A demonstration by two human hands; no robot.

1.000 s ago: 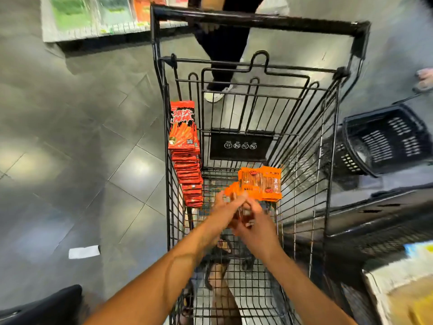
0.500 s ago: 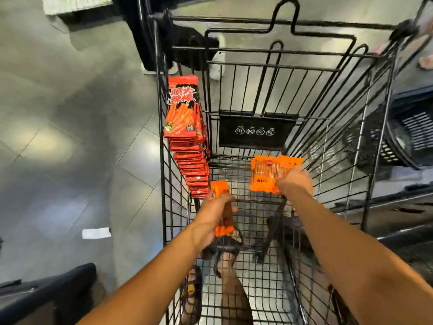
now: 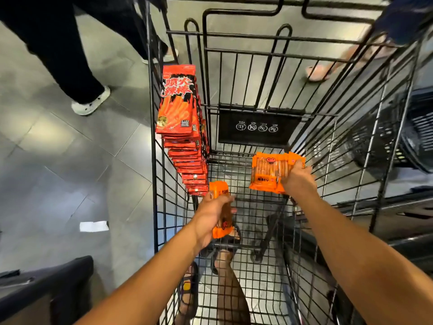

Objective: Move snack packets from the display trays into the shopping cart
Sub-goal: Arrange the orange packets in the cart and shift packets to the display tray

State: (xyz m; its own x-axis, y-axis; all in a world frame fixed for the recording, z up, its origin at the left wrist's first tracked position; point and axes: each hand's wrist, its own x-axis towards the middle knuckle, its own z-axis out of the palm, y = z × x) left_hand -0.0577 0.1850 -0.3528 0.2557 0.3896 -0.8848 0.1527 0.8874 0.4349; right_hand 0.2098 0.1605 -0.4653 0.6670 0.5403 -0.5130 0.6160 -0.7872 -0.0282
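Your left hand (image 3: 212, 213) curled around a narrow orange packet (image 3: 221, 208) held upright inside the cart (image 3: 257, 207), beside the red packets (image 3: 185, 127) stacked against its left wall. Your right hand (image 3: 297, 180) gripped a wider orange bundle (image 3: 267, 171), fingers wrapped over its right edge.

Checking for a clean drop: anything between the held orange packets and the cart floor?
Nothing visible. The orange packet in the left hand and the orange packets in the right hand hang over bare cart floor; the red packet stack stands off left.
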